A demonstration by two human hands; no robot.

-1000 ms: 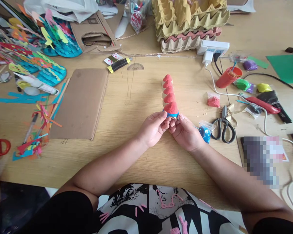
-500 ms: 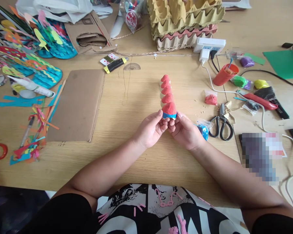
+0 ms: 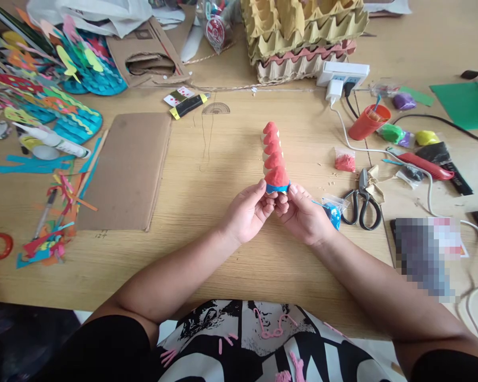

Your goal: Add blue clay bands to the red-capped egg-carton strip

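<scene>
Plainly, in the head view, both hands meet at the near end of a red-peaked strip (image 3: 274, 151), a row of red cones with pale sides and a blue band across the nearest one. The left hand (image 3: 245, 213) is nearly closed, its thumb and curled fingers pinching the strip's left corner; the right hand (image 3: 306, 216) does the same at the right corner. The strip points away from the person, over the middle of the desk (image 3: 207, 265).

As for writing, faint pencil marks sit just below the cardboard sheet (image 3: 125, 170) (they look like digits, but I cannot read them surely). A protractor-shaped print (image 3: 216, 108) shows on the desk, near a playing card (image 3: 179, 95) with red diamonds and a black-and-yellow tube (image 3: 188, 106). White lettering on the black packet (image 3: 458, 178) is too small to read, and the white glue bottle (image 3: 53, 139) has print that is equally illegible. Big pale letters on the black shirt (image 3: 239, 366) are cut off.

Right of the hands lie a blue clay bag (image 3: 333, 215), black-handled scissors (image 3: 362, 202) and a red clay bag (image 3: 344, 161). Stacked egg trays (image 3: 302, 40) stand beyond, beside a white power strip (image 3: 344, 73).
</scene>
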